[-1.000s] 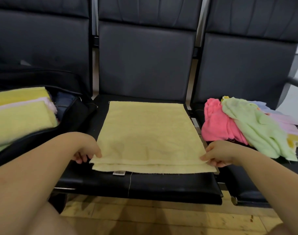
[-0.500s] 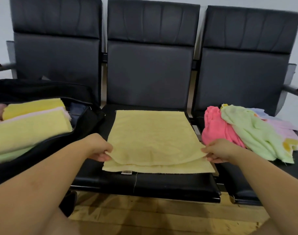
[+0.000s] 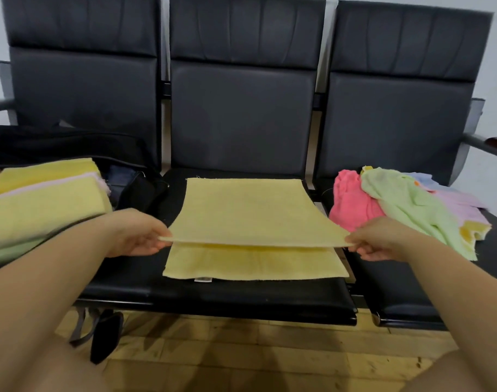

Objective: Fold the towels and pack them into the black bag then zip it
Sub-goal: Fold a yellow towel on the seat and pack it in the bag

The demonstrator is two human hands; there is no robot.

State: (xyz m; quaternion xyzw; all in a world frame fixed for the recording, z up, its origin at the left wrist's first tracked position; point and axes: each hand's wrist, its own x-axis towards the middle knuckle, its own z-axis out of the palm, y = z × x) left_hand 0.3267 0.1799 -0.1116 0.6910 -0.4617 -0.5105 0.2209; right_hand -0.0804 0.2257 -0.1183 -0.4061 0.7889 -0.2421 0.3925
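Two hands are seen nearest, well apart: the left hand point(image 3: 137, 233) pinches the near left corner of the yellow towel point(image 3: 250, 210), the right hand point(image 3: 383, 236) the near right corner. The towel's upper layer is held lifted off its lower layer, which lies flat on the middle seat point(image 3: 213, 295). Left of it, folded towels point(image 3: 43, 205) are stacked in the open black bag point(image 3: 139, 190). On the right seat an unfolded pile point(image 3: 405, 205) of pink, green and lilac cloths is heaped.
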